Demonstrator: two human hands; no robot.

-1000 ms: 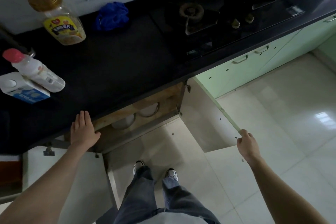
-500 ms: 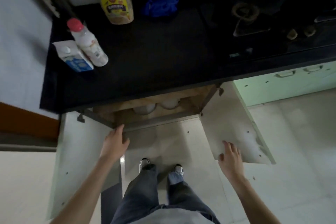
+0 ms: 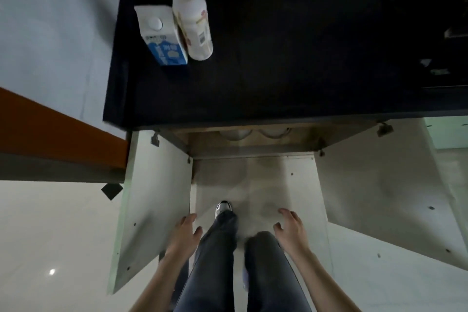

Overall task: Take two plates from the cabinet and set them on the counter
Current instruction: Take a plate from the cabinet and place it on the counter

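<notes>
Both cabinet doors were swung open, and the plates (image 3: 253, 133) were just pale rims peeking out under the near edge of the counter (image 3: 278, 71), way back in the dark. Left hand (image 3: 183, 232) and right hand (image 3: 291, 227) were both spread loose and empty by the knees. Honestly, reaching in half-blind could've clipped the left door (image 3: 152, 197) or fumbled a plate off the shelf.

The counter (image 3: 278, 71) hides all but the rims of two plates (image 3: 234, 135) in the cabinet (image 3: 253, 144).
</notes>
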